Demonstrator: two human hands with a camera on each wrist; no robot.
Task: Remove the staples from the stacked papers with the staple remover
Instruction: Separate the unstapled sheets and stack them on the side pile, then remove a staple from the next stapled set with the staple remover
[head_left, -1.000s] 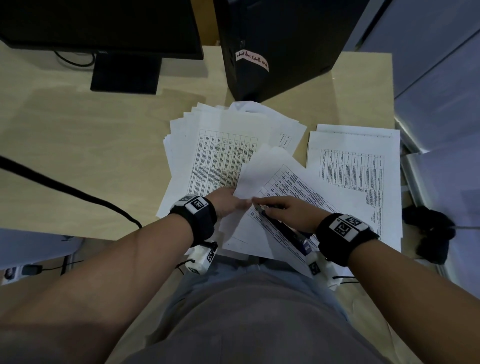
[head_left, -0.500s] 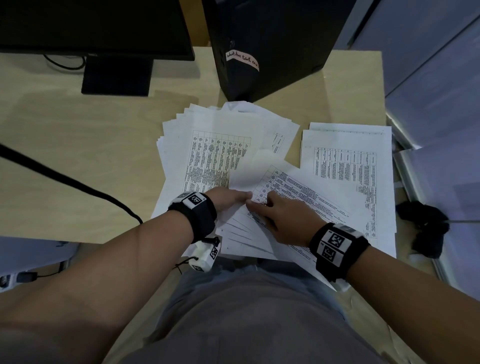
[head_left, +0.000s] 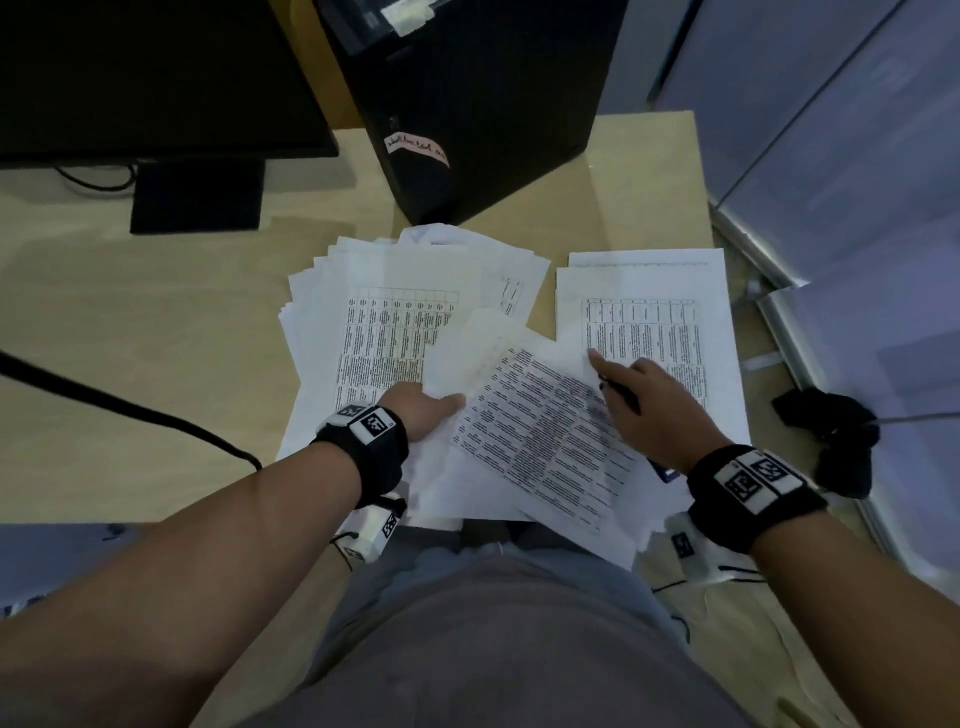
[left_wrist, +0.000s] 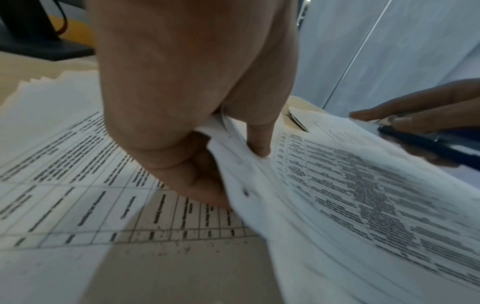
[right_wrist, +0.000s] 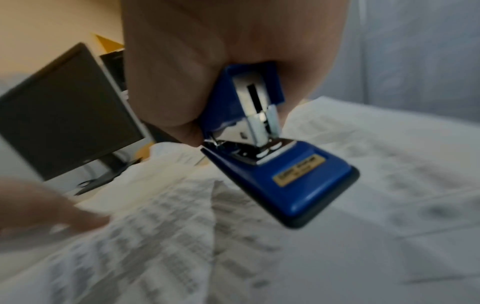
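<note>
Two hands busy | left hand (head_left: 421, 410) pinches paper bundle (head_left: 530, 436) | right hand (head_left: 649, 410) grips blue stapler-style remover (right_wrist: 270, 156) | probably between staples, next find one and bite under it

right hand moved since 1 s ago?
Yes. The right hand has gone right and away from the body: its fingers now overlap the right-hand paper stack, which they did not reach earlier.

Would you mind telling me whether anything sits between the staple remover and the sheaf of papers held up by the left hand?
Nothing visible does: the blue staple remover in the right hand hangs directly above the sheaf.
</note>
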